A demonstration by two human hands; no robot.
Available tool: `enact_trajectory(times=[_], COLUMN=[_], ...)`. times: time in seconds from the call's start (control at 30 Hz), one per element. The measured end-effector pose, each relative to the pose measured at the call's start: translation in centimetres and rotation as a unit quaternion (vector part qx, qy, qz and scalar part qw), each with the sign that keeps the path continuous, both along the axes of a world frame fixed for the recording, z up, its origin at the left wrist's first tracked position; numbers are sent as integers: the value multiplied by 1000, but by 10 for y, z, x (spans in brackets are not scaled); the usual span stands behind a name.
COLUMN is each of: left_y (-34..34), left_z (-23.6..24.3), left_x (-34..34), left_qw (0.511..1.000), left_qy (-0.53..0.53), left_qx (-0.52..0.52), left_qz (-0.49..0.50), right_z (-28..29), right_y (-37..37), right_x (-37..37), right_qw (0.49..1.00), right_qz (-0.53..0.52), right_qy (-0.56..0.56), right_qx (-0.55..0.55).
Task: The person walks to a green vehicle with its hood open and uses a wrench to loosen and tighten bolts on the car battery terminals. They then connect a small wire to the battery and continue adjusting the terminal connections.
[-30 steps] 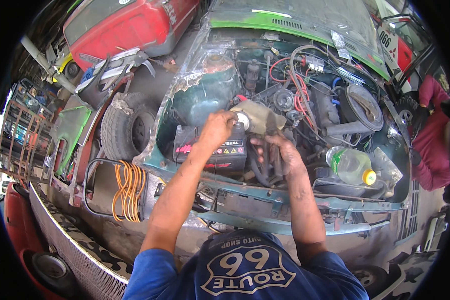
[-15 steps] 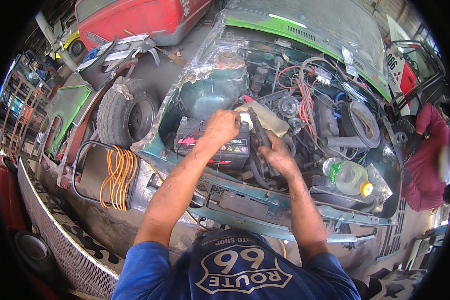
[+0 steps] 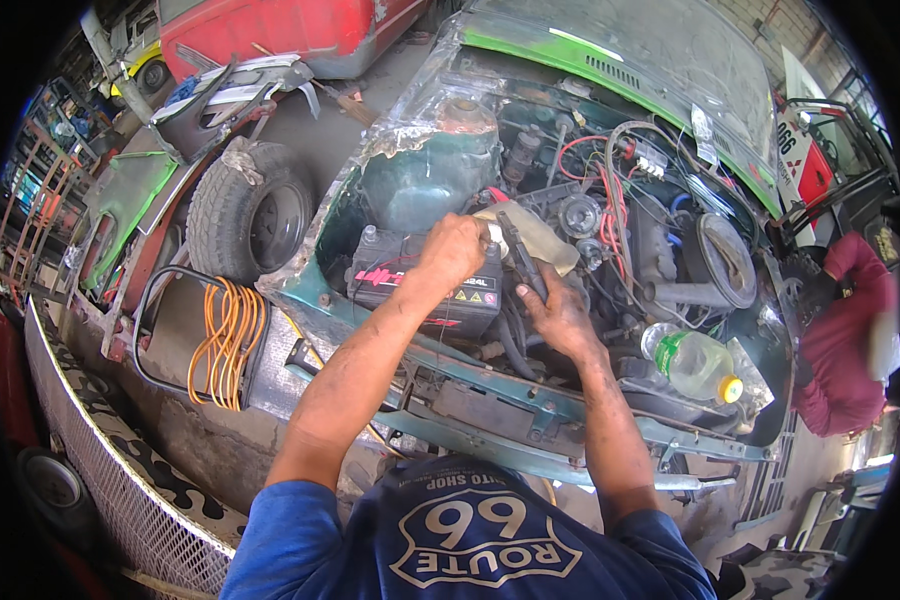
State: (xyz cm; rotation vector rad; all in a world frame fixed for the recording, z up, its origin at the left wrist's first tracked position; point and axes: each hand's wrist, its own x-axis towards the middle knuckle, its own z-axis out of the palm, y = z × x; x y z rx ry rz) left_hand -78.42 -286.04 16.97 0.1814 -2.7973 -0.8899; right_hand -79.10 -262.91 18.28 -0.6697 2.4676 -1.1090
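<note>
While the left hand [image 3: 457, 248] pinches a white piece [image 3: 497, 240] near the frame's centre, the right hand [image 3: 560, 315] clasps a dark bar [image 3: 521, 258] beside it. A black battery [image 3: 470, 297] (partly covered) sits left of centre.

Both arms out front, hands close but not touching.
Left forearm [image 3: 355, 370] slants up and to the right, bare, with the left hand [image 3: 457, 250] back-side up, fingers curled in tight and their tips hard to make out. Right forearm [image 3: 610, 410] is steeper, leaning a bit inward, kinda smudged; the right hand [image 3: 562, 318] sits slightly lower, thumb sticking out up-left, the other fingers mostly hidden from this angle.
</note>
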Motion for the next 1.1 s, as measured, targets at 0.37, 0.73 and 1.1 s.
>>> enact_trajectory(times=[0.37, 0.73, 1.1], left_y=[-3, -3, -2], left_z=[-2, -5, -1], left_x=[-2, -4, -3], left_qw=[1000, 1000, 999], left_qy=[21, 10, 17], left_qx=[-15, 0, -25], left_qz=[-17, -12, -18], right_z=[0, 6, 27], right_y=[-6, -7, -16], right_x=[4, 6, 1], right_qw=[999, 999, 996], right_qz=[-36, -28, -32], right_qy=[14, 15, 61], right_qx=[-22, 6, 59])
